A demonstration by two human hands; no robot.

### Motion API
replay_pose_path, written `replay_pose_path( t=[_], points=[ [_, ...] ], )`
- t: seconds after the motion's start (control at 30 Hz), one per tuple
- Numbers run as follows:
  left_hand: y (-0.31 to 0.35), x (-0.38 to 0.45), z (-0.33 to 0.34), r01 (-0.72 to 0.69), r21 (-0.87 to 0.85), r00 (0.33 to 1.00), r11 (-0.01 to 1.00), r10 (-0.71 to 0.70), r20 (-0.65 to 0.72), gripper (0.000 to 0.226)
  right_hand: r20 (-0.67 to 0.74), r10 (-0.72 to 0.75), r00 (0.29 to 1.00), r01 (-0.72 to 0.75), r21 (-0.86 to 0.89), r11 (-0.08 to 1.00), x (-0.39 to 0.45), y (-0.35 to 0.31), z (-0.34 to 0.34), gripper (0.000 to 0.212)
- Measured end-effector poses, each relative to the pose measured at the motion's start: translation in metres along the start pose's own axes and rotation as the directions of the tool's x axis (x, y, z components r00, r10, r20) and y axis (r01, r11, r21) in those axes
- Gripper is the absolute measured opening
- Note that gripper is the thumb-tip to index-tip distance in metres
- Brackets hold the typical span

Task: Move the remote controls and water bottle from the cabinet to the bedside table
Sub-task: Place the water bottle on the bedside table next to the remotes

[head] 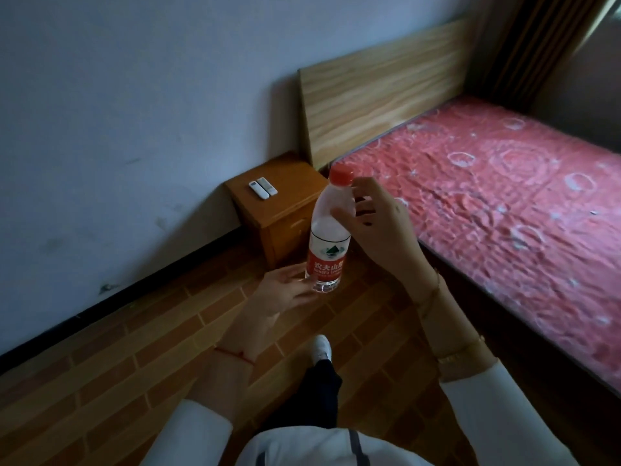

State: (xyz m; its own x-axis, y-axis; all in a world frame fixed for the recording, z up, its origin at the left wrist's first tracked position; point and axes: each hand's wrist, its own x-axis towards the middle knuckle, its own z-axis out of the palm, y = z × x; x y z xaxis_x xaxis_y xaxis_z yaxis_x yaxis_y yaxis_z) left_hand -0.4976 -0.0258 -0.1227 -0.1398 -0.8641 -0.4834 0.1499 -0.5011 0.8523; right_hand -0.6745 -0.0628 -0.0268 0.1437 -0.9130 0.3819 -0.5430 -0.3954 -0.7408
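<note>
Wall on the left, then the bedside table against it, with two remotes already lying side by side on its top toward the far-left corner. So I judge the remote part is done, and the bottle is the last item.

My left hand is under the bottle, fingers spread and cupping its base; loose support, not a clench. The bottle is held upright in the air over the floor, long axis near vertical, red cap up. My right hand is at its upper part, thumb and fingertips wrapped lightly round the shoulder just below the cap.

Key relation: the table lies ahead and to the left of the bottle, well apart from it, and lower. The free patch of the top is on the near right side, clear of the remotes. The left hand is nearer the table, but the right has the better grip, so I'd carry with both.

The bed is on the right, touching nothing in hand.
</note>
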Motion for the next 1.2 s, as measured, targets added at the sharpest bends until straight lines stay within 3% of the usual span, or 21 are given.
replay_pose_path(
  t=[0.1,0.2,0.57,0.83,1.03,1.2],
  points=[
    [0.033,0.064,-0.003,0.002,-0.012,1.000,1.000,-0.002,-0.010,0.059,0.030,-0.019,0.999,0.019,-0.017,1.000,0.068,0.032,0.005,0.041],
    [0.072,0.124,-0.006,-0.005,-0.038,1.000,0.999,0.004,-0.020,0.067,0.054,-0.040,0.998,0.041,-0.031,0.999,0.143,0.060,0.010,0.042],
    [0.184,0.315,-0.023,0.016,-0.148,0.993,0.989,-0.033,-0.113,0.066,0.133,-0.035,0.990,0.029,0.046,0.999,0.355,0.144,0.053,0.041],
    [0.235,0.452,-0.043,0.010,-0.194,0.971,0.981,-0.056,-0.233,0.073,0.275,-0.099,0.956,0.075,0.097,0.992,0.504,0.222,0.108,0.042],
    [0.263,0.540,-0.058,-0.004,-0.364,0.955,0.932,-0.104,-0.279,0.062,0.404,-0.144,0.903,0.111,0.106,0.988,0.597,0.271,0.154,0.046],
    [0.268,0.601,-0.078,-0.013,-0.349,0.932,0.937,-0.115,-0.344,0.060,0.454,-0.166,0.876,0.130,0.109,0.986,0.648,0.303,0.199,0.047]
  ],
)
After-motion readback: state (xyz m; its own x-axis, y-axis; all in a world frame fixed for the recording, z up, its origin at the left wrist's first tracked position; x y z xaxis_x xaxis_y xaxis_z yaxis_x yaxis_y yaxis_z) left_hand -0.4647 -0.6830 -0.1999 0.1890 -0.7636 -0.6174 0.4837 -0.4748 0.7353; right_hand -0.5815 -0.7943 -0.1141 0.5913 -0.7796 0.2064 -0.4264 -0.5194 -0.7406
